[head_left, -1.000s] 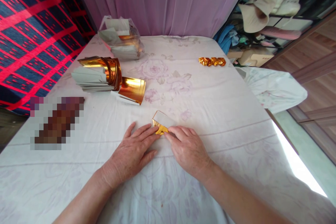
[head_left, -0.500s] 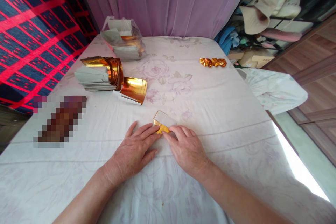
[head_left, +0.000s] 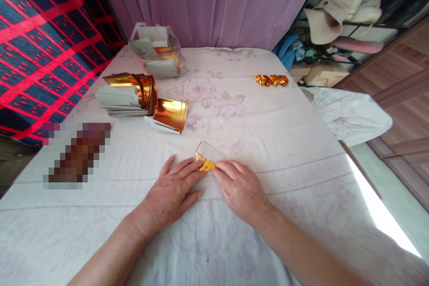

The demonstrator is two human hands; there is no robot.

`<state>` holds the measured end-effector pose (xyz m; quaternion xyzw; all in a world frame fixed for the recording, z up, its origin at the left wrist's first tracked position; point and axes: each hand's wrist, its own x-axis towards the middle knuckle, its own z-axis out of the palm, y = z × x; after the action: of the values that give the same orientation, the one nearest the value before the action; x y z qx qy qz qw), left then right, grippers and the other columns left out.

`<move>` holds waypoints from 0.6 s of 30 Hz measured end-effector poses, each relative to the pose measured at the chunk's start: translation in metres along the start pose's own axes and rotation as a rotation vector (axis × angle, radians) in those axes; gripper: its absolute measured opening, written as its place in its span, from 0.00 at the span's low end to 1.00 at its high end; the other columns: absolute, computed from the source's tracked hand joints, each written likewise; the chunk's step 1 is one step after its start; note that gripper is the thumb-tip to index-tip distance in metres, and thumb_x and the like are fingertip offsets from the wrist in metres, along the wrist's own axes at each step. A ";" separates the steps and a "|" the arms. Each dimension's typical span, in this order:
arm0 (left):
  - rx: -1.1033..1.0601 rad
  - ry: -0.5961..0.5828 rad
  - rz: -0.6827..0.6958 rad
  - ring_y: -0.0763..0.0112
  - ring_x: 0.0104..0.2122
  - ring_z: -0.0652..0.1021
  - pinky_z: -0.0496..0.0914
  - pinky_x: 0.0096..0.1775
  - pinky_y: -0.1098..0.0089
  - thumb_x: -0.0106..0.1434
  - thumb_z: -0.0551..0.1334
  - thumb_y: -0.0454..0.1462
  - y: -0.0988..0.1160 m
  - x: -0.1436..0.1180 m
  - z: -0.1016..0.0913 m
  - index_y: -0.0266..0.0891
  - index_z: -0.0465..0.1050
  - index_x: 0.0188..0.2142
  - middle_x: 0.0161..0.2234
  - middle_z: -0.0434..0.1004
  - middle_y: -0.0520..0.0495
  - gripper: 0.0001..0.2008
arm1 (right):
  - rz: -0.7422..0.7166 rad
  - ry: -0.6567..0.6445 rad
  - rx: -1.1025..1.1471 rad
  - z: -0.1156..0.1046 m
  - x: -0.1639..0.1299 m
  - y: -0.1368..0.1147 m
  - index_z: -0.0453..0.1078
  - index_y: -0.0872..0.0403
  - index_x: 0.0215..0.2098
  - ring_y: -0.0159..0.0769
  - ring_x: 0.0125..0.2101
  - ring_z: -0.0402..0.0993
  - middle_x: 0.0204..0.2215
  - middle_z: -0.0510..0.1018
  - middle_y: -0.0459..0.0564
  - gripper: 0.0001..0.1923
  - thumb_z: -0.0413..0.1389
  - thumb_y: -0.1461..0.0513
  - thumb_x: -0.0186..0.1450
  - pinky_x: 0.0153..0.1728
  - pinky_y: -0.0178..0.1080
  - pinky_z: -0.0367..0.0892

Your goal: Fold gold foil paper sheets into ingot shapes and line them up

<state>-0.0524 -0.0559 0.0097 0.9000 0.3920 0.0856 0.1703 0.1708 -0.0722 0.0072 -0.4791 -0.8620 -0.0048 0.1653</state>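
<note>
A small sheet of gold foil paper (head_left: 207, 155), partly folded, lies on the cloth in front of me. Its pale backing faces up at the far side and a gold flap shows nearest my fingers. My left hand (head_left: 169, 187) lies flat with its fingers stretched out, fingertips resting on the paper's left edge. At the right corner, my right hand (head_left: 241, 187) has its fingers drawn together, thumb and forefinger pinching the paper's edge. The fingers hide part of that corner.
A fanned stack of gold foil paper (head_left: 127, 98) stands at left, with a loose gold sheet (head_left: 170, 114) beside it. Behind is a clear plastic bag (head_left: 157, 51) of paper. Several folded gold foil pieces (head_left: 271, 80) sit in a row at back right. A blurred-out patch (head_left: 78, 156) lies left.
My right thumb has drawn back from the gold flap toward the paper's right corner, showing more of the flap. My left hand and the paper have stayed in place.
</note>
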 end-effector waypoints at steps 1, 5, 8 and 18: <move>0.000 0.002 0.000 0.57 0.63 0.63 0.44 0.65 0.44 0.66 0.59 0.40 0.000 0.000 0.000 0.49 0.62 0.61 0.64 0.63 0.48 0.23 | 0.000 0.000 -0.006 0.000 0.000 -0.001 0.73 0.51 0.49 0.39 0.42 0.71 0.44 0.78 0.52 0.14 0.52 0.66 0.68 0.41 0.42 0.67; -0.004 0.014 0.000 0.58 0.63 0.63 0.44 0.65 0.44 0.66 0.59 0.40 0.000 0.000 0.002 0.48 0.62 0.61 0.64 0.64 0.48 0.24 | 0.006 -0.015 -0.046 0.002 0.000 -0.003 0.73 0.49 0.50 0.40 0.42 0.70 0.44 0.77 0.52 0.15 0.56 0.65 0.66 0.40 0.43 0.66; -0.006 0.018 -0.006 0.58 0.63 0.63 0.43 0.65 0.44 0.67 0.59 0.40 0.000 0.000 0.002 0.49 0.62 0.61 0.63 0.64 0.48 0.24 | 0.013 -0.015 -0.064 0.002 0.001 -0.006 0.74 0.49 0.49 0.40 0.41 0.69 0.43 0.77 0.52 0.13 0.56 0.65 0.67 0.40 0.42 0.66; -0.008 0.033 -0.001 0.58 0.62 0.64 0.43 0.65 0.45 0.66 0.59 0.40 0.000 0.000 0.002 0.49 0.65 0.59 0.63 0.66 0.48 0.21 | 0.036 0.059 -0.035 0.006 0.002 -0.004 0.75 0.53 0.40 0.38 0.39 0.71 0.40 0.78 0.51 0.11 0.51 0.68 0.68 0.40 0.41 0.66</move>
<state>-0.0515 -0.0562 0.0078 0.8976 0.3947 0.1019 0.1676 0.1646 -0.0719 0.0027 -0.4969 -0.8478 -0.0310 0.1825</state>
